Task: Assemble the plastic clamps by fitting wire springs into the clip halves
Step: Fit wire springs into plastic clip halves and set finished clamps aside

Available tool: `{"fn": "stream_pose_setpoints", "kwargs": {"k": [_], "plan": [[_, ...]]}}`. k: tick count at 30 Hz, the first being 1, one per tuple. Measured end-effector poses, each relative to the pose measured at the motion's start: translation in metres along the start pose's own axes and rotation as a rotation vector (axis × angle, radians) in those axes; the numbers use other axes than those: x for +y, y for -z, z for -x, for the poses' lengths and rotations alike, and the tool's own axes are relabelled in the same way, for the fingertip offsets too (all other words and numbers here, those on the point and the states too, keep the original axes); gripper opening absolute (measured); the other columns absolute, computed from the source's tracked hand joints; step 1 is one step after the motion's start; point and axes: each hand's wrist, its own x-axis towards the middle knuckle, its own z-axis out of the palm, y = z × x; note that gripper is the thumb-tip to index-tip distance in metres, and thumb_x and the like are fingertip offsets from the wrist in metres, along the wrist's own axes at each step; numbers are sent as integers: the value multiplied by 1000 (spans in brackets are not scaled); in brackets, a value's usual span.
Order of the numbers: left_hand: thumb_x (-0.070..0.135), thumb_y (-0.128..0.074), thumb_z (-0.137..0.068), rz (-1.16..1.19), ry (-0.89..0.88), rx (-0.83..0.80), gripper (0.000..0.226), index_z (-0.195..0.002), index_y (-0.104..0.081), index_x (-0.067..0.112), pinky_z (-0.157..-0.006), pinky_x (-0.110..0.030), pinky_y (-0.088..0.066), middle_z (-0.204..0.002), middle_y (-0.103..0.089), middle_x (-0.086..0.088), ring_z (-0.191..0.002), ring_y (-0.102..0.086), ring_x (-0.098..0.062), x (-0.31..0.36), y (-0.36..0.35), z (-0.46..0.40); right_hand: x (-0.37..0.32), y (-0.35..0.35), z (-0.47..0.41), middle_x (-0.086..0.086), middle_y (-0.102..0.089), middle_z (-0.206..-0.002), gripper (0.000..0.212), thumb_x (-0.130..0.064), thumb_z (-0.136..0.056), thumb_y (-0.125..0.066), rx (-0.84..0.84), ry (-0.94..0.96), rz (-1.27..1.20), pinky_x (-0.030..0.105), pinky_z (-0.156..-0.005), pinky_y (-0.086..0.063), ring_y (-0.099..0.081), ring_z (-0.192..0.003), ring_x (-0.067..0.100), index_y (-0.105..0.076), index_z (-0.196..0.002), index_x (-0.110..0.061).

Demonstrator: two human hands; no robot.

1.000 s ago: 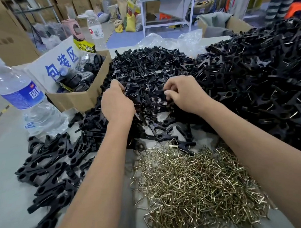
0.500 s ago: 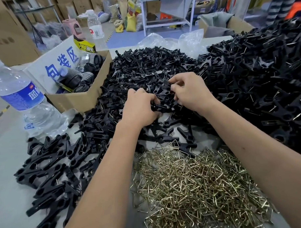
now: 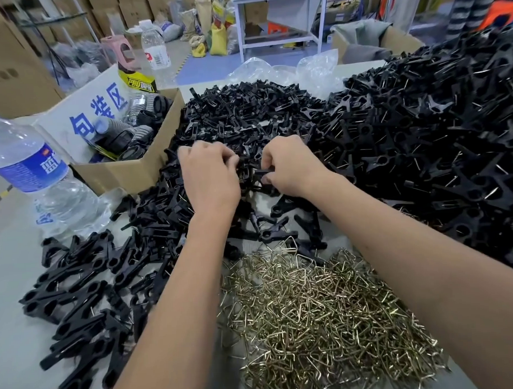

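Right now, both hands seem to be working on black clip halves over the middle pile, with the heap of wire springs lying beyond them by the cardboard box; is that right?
Not quite. In the head view the left hand and right hand do hold black clip halves over the middle pile, but the wire springs lie nearer the person, under the forearms. The cardboard box sits left of the hands.

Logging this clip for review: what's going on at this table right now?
A person is working with both hands over a heap of black plastic clip halves. The left hand and right hand are together pinching black pieces between them. The pile of brass-coloured wire springs lies nearer the person, untouched. No spring is visible in either hand.
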Motion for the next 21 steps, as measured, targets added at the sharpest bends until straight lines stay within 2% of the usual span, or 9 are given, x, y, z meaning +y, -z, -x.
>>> {"fn": "stream_pose_setpoints", "kwargs": {"k": [3, 6, 8, 10, 13, 15, 16, 18, 21], "plan": [[27, -59, -104, 222, 142, 58, 17, -98, -71, 17, -96, -34, -42, -99, -69, 0, -108, -57, -26, 3, 12, -1, 7, 5, 7, 1, -67, -83, 10, -15, -86, -82, 61, -7, -139, 30, -79, -53, -68, -85, 23, -74, -84, -12], [19, -60, -101, 486, 330, 68, 14, -92, -68, 12, -83, -36, -57, -82, -70, 2, -80, -70, -12, 8, 21, -1, 13, 7, 23, 0, -73, -71, 10, -24, -91, -80, 210, -71, -429, 31, -69, -57, -71, -68, 18, -82, -86, -15], [6, -64, -95, 837, 473, -27, 8, -90, -70, 4, -78, -34, -64, -78, -77, -5, -71, -76, -13, 13, 23, 3, 12, 7, 35, 5, -77, -79, 13, -28, -96, -75, 264, -143, -730, 32, -56, -54, -68, -62, 19, -82, -95, -17], [-4, -70, -90, 1058, 495, -149, 10, -85, -73, 4, -78, -33, -65, -79, -79, -4, -75, -78, -18, 18, 20, 12, 8, 6, 46, 7, -77, -89, 21, -28, -99, -72, 194, -227, -1074, 27, -46, -49, -68, -62, 16, -77, -113, -14], [4, -77, -86, 716, 269, -73, 11, -88, -77, 14, -87, -32, -62, -89, -78, 5, -85, -75, -8, 18, 3, 21, 7, 2, 59, 8, -76, -90, 26, -26, -100, -69, 170, -256, -1233, 22, -45, -49, -70, -64, 15, -73, -121, -11], [4, -76, -87, 466, 116, -83, 24, -107, -77, 16, -109, -36, -50, -120, -73, 0, -115, -67, -13, 15, -5, 23, 10, 0, 66, 8, -76, -90, 21, -27, -100, -69, 217, -254, -1208, 22, -46, -49, -68, -64, 13, -76, -116, -15], [0, -73, -86, 342, 43, -116, 35, -116, -75, 18, -117, -37, -40, -136, -64, -4, -132, -55, -20, 12, -9, 22, 13, -1, 70, 5, -75, -88, 20, -29, -100, -70, 234, -253, -1191, 22, -46, -49, -67, -65, 12, -77, -115, -17], [-9, -67, -82, 128, -108, -151, 46, -112, -78, 24, -114, -41, -37, -142, -57, -3, -137, -40, -27, 9, -12, 20, 19, -4, 78, -5, -73, -79, 20, -31, -99, -70, 251, -239, -1150, 23, -46, -47, -64, -65, 9, -79, -115, -21], [-5, -66, -86, -62, -280, -281, 47, -104, -80, 36, -95, -39, -35, -125, -61, 7, -125, -40, -27, 10, -13, 13, 26, -8, 89, -7, -67, -69, 16, -26, -97, -73, 255, -189, -1127, 21, -44, -44, -57, -59, 8, -79, -112, -22]]}}
